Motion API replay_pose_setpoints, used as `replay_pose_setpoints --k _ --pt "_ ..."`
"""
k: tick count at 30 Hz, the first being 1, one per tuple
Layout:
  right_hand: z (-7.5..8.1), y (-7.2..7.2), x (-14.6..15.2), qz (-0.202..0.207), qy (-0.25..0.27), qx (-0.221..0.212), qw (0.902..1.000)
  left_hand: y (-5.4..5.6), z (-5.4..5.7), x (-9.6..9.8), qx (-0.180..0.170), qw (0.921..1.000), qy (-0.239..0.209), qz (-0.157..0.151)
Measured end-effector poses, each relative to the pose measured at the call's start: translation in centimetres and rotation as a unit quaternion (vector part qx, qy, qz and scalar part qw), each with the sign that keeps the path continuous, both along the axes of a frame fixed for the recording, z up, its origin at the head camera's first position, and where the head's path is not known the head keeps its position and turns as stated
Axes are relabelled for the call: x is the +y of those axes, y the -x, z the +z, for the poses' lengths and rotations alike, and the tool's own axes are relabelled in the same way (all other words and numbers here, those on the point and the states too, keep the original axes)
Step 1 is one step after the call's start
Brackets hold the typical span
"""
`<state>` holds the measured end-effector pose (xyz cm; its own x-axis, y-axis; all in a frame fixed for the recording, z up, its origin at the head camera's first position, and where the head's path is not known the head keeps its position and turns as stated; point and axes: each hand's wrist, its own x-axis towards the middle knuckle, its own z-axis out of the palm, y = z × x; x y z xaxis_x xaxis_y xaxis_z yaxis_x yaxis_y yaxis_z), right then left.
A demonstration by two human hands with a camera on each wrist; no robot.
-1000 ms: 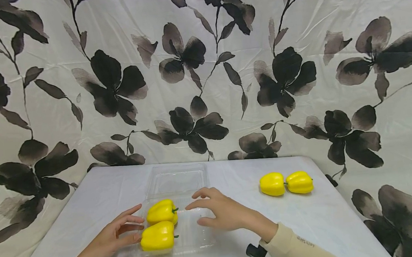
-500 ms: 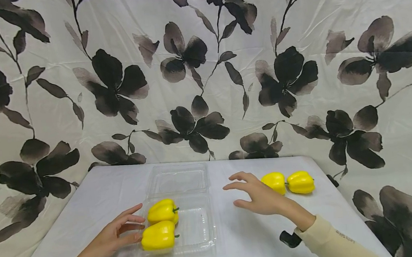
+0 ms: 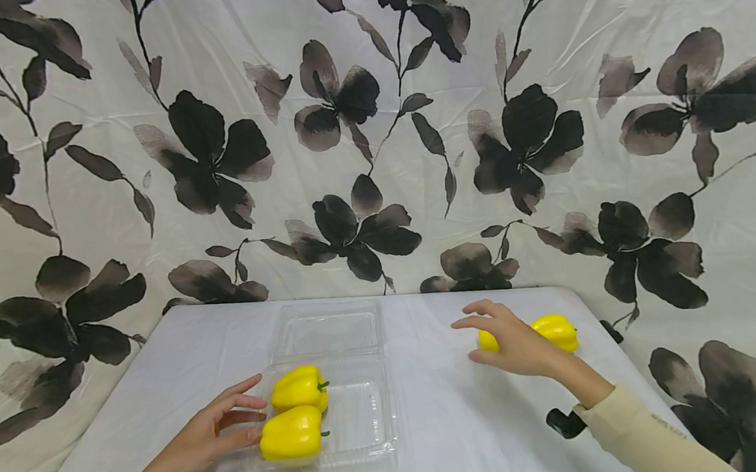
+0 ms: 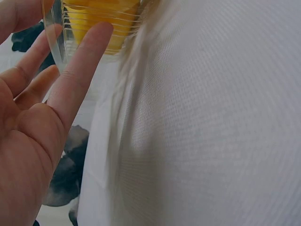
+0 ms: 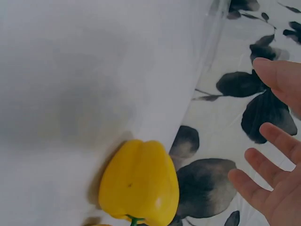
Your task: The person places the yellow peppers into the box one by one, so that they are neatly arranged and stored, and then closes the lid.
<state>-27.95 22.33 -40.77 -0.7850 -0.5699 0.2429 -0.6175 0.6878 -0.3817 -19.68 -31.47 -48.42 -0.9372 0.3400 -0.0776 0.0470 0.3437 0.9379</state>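
Two yellow bell peppers, a rear one (image 3: 294,388) and a front one (image 3: 290,433), lie in the left half of a clear plastic clamshell container (image 3: 384,445), its lid (image 3: 326,336) folded back. My left hand (image 3: 196,439) is at the container's left side, fingers spread; in the left wrist view a fingertip lies against or just before the ribbed wall (image 4: 68,52). My right hand (image 3: 514,340) hovers, fingers apart, over two more peppers at the right. It partly hides the nearer pepper (image 3: 488,341); the other pepper (image 3: 559,330) shows beyond it. Neither hand holds anything.
A white cloth covers the table (image 3: 448,425). Behind it hangs a pale curtain (image 3: 447,252) with dark flowers. A small black device (image 3: 565,423) sits at my right wrist, by the beige sleeve (image 3: 645,430).
My right hand has moved from above the container to the right, as far as the two peppers there. The left hand and the container have stayed in place.
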Motion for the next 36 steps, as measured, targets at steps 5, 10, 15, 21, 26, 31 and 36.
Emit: replay_pose_setpoints --k 5,10,15,21,26,31,36 --pt "-0.7 1.2 1.4 -0.008 -0.011 0.003 0.9999 0.1 0.0 0.0 -0.006 0.9999 0.009 0.008" --pt "-1.3 2.2 2.8 -0.016 -0.011 -0.006 0.9998 0.1 0.0 0.1 -0.007 0.9999 0.010 0.008" --pt "-2.0 3.0 4.0 -0.030 -0.013 -0.018 0.9993 0.1 0.0 0.0 0.004 1.0000 0.006 0.001" --pt "-3.0 3.7 5.3 -0.056 -0.022 -0.031 0.9977 0.0 0.0 -0.1 0.007 1.0000 0.004 0.000" --pt "-3.3 4.0 6.0 -0.059 -0.022 -0.035 0.9974 -0.1 0.0 -0.1 0.009 1.0000 0.004 0.000" --pt "-3.6 4.1 6.5 -0.060 -0.028 -0.040 0.9970 0.0 0.1 0.0 0.006 0.9999 0.011 0.007" --pt "-3.9 4.3 6.8 -0.062 -0.032 -0.043 0.9966 0.1 0.0 0.0 0.006 0.9998 0.013 0.011"
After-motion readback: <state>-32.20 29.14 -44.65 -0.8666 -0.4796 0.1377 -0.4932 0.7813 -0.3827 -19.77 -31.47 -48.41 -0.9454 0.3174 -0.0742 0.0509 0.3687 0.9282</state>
